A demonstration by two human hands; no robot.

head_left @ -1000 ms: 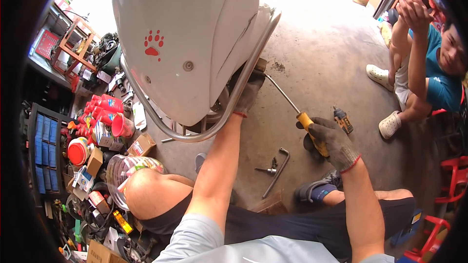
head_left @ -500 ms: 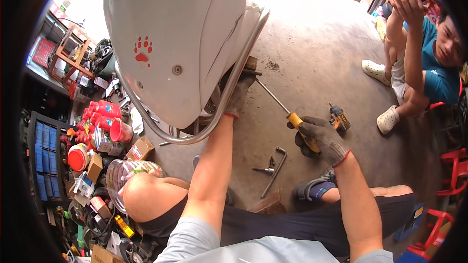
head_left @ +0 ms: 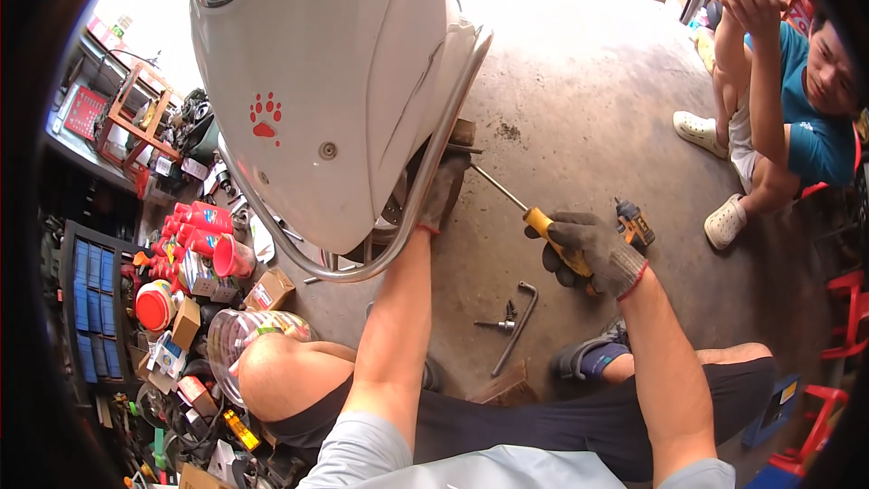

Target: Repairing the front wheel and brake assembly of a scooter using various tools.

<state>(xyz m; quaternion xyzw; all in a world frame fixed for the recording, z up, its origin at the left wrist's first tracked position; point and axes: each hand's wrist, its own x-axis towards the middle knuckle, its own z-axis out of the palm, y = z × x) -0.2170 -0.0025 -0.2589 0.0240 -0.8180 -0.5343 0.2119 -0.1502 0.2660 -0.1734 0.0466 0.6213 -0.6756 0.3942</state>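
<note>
A white scooter body (head_left: pixel 344 72) with a red paw sticker and a chrome guard rail (head_left: pixel 425 190) fills the upper left. My left hand (head_left: pixel 444 190), in a grey glove, reaches under the panel behind the rail; what it holds is hidden. My right hand (head_left: pixel 593 249), also gloved, grips the yellow handle of a long screwdriver (head_left: pixel 507 195). Its shaft points up-left, with the tip at the scooter's underside next to my left hand.
An L-shaped wrench (head_left: pixel 518 326) and a small socket tool (head_left: pixel 498 324) lie on the concrete floor near my knee. A cordless drill (head_left: pixel 634 222) lies past my right hand. Red cans, boxes and parts (head_left: pixel 195 254) crowd the left. A person (head_left: pixel 787 118) squats at right.
The view has shifted, so the scooter sits further left and lower. My right hand with the screwdriver has moved slightly left and up toward the scooter. My left hand stays under the panel.
</note>
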